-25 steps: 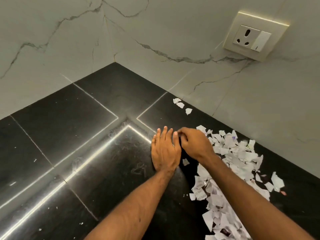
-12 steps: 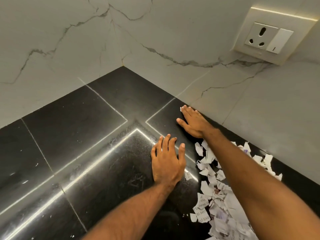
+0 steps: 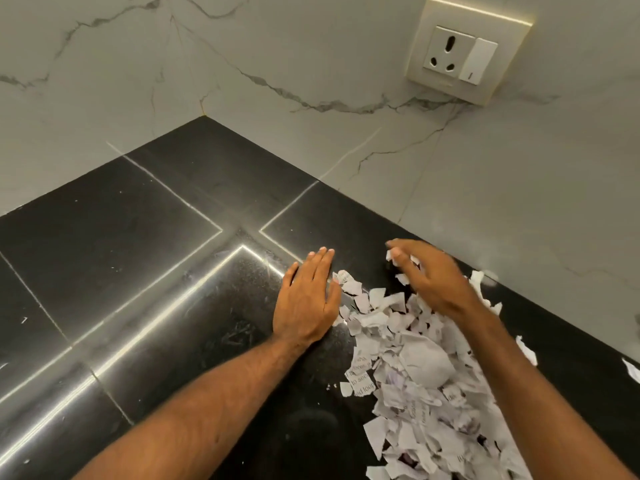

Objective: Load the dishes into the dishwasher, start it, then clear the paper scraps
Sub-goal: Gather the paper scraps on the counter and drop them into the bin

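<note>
We are on the last job, clearing the paper scraps point(image 3: 415, 375). No dishes and no dishwasher show here, so we think that part is done.

The scraps lie in a long heap on the black counter point(image 3: 138, 271). The heap runs from the middle of our view down to 5 o'clock. A few loose bits point(image 3: 526, 349) sit apart at 3 o'clock, near the wall point(image 3: 519, 209). A plug socket point(image 3: 464, 53) is up at 1 o'clock.

Our left hand point(image 3: 306, 306) lies flat on the counter with its fingers straight and together. It holds nothing. Its side touches the edge of the heap like a little wall.

Our right hand point(image 3: 433, 278) is at 2 o'clock from the left one, over the top of the heap. Its fingers bend down onto the paper. It is blurry, so we cannot tell if it has hold of any bits.

Next, we think the right hand should pull the scraps toward the left hand and squeeze the heap tight. Then both hands can scoop it up. We must go gently, because light paper slips away. The loose bits at 3 o'clock need picking up too.
</note>
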`<move>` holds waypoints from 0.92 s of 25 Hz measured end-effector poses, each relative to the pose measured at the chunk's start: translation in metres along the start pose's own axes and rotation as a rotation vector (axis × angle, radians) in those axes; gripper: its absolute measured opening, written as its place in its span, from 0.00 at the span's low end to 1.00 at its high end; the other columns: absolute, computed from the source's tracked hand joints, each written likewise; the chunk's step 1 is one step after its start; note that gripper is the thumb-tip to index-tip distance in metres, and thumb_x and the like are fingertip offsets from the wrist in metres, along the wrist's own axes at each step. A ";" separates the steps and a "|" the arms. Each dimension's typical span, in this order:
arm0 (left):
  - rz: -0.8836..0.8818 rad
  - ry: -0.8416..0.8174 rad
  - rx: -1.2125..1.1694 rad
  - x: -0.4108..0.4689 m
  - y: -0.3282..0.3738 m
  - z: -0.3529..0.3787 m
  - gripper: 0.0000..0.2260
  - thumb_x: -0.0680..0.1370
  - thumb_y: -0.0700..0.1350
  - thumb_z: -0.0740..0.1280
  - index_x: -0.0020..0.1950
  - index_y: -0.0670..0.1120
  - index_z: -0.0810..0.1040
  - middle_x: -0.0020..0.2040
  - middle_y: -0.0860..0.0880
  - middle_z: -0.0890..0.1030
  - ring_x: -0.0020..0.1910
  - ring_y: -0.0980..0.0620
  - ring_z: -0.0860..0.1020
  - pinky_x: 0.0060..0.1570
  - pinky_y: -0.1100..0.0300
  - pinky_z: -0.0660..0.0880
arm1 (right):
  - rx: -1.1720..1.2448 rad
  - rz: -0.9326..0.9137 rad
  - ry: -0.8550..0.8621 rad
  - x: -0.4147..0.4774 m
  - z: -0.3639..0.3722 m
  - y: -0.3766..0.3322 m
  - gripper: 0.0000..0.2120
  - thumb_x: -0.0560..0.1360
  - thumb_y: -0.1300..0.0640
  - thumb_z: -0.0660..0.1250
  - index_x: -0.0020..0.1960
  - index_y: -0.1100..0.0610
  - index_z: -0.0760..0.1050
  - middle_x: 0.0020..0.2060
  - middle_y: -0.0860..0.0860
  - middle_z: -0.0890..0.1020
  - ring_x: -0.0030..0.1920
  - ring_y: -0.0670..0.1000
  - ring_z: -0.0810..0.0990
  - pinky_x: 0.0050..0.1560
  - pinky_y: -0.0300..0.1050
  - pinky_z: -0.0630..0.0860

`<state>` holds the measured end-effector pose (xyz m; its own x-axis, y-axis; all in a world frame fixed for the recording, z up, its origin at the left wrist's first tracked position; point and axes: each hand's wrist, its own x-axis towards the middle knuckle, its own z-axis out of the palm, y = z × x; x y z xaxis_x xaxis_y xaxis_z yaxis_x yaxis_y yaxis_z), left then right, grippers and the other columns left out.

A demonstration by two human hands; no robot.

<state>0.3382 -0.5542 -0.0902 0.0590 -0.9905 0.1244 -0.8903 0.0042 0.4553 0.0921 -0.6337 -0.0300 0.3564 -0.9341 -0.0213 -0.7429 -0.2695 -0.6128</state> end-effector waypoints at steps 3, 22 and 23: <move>0.338 -0.151 0.022 -0.003 0.003 -0.001 0.25 0.86 0.54 0.51 0.84 0.54 0.56 0.82 0.55 0.61 0.81 0.58 0.56 0.81 0.52 0.54 | -0.010 0.150 -0.010 -0.009 -0.004 0.043 0.32 0.83 0.29 0.46 0.81 0.43 0.63 0.81 0.45 0.65 0.81 0.48 0.61 0.81 0.55 0.57; 0.141 -0.096 -0.181 -0.074 0.034 -0.001 0.23 0.86 0.59 0.52 0.80 0.56 0.63 0.77 0.55 0.69 0.76 0.59 0.64 0.75 0.56 0.62 | 0.252 0.064 -0.003 -0.083 0.043 -0.011 0.28 0.83 0.31 0.51 0.61 0.48 0.81 0.65 0.47 0.80 0.66 0.46 0.76 0.65 0.44 0.72; 0.147 -0.093 -0.177 -0.073 0.034 -0.001 0.22 0.86 0.59 0.52 0.80 0.56 0.63 0.77 0.55 0.69 0.76 0.59 0.65 0.75 0.56 0.62 | 0.297 0.086 0.095 -0.072 0.036 -0.014 0.27 0.84 0.32 0.52 0.59 0.48 0.82 0.59 0.47 0.82 0.61 0.46 0.79 0.60 0.43 0.76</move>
<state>0.3040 -0.4815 -0.0823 -0.1141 -0.9858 0.1229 -0.7928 0.1649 0.5867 0.0975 -0.5543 -0.0484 0.2343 -0.9720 -0.0181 -0.5652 -0.1210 -0.8160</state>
